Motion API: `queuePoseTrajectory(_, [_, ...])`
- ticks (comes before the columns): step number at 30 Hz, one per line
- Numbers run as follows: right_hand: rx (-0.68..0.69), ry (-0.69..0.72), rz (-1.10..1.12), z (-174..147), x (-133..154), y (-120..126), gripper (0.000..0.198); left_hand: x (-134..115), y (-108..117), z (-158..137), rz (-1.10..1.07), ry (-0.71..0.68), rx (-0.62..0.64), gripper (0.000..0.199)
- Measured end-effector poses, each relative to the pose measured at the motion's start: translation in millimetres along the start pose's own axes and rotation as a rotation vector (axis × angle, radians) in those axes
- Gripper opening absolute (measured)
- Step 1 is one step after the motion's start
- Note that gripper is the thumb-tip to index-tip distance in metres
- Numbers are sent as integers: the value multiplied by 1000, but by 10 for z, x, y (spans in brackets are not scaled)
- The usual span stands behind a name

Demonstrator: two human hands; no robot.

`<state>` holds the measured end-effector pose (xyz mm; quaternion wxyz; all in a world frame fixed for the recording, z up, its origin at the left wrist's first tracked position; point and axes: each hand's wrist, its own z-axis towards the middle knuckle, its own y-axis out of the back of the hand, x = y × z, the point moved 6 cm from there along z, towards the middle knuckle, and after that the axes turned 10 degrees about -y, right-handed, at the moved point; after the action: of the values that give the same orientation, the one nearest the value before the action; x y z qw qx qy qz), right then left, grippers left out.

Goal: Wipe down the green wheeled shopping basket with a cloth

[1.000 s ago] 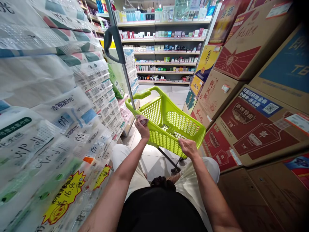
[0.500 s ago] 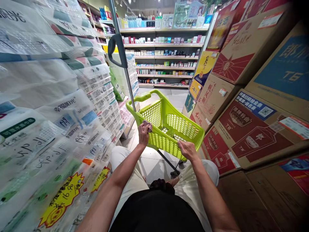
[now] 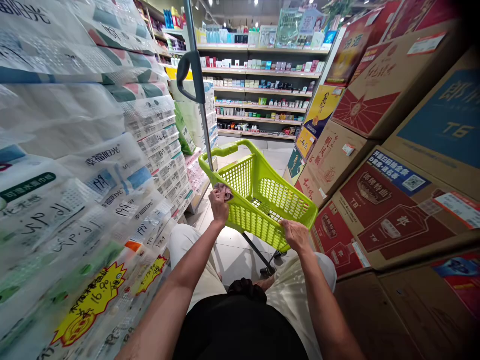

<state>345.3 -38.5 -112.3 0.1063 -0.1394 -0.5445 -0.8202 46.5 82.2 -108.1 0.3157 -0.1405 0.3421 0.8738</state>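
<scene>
In front of me stands a lime-green shopping basket cart [image 3: 258, 220] with slotted walls, a grey pole and a dark loop handle [image 3: 190, 77]. My left hand [image 3: 219, 206] is closed around a crumpled mauve cloth [image 3: 223, 192], which lies against the near-left rim of the basket. The fingers of my right hand [image 3: 296, 235] are wrapped over the near rim further right, thumb on the edge. Inside, the basket's slotted floor shows nothing lying on it. A dark wheel [image 3: 267, 271] shows beneath the frame, between my legs.
Wrapped paper packs [image 3: 123, 165] with handwritten prices are stacked high on the left. Cardboard liquor cartons [image 3: 397, 200] rise close on the right. Shelves of small boxed goods [image 3: 258, 90] stand ahead, beyond the tiled floor [image 3: 240, 250].
My left hand and the cloth have shifted slightly left and up along the rim. My right hand keeps its hold on the rim. The view has turned a little.
</scene>
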Motion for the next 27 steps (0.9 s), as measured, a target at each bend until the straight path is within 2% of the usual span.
queuePoseTrajectory(3, [-28, 76, -14, -27, 11, -3, 57, -180, -139, -191, -64, -48, 79, 67])
queuePoseTrajectory(7, [-47, 179, 21, -38, 35, -22, 54, -596, -415, -668, -167, -288, 284, 69])
queuePoseTrajectory(9, [-53, 185, 49, -26, 14, -25, 54, -625, -445, -731, -148, -245, 260, 72])
queuePoseTrajectory(11, [-72, 160, 90, -13, -26, -22, 55, -597, -427, -729, -117, -142, 189, 71])
queuePoseTrajectory(12, [-86, 137, 118, -10, -51, -18, 56, -622, -430, -744, -124, -138, 183, 69])
queuePoseTrajectory(17, [-137, -25, 296, -50, -158, 3, 64, -1020, -505, -986, -251, -396, 290, 69])
queuePoseTrajectory(19, [-156, -86, 351, -76, -188, 20, 72, -1069, -500, -925, -245, -417, 286, 66])
queuePoseTrajectory(21, [-173, -114, 367, -90, -209, 37, 74, -1014, -487, -711, -234, -399, 297, 59])
queuePoseTrajectory(22, [-182, -112, 365, -89, -216, 45, 74, -945, -469, -565, -218, -353, 290, 56])
queuePoseTrajectory(25, [-214, -63, 330, -57, -211, 67, 71, -697, -362, -203, -120, -88, 174, 49])
queuePoseTrajectory(27, [-226, -18, 270, -21, -157, 72, 70, -735, -374, -166, -101, -74, 191, 44])
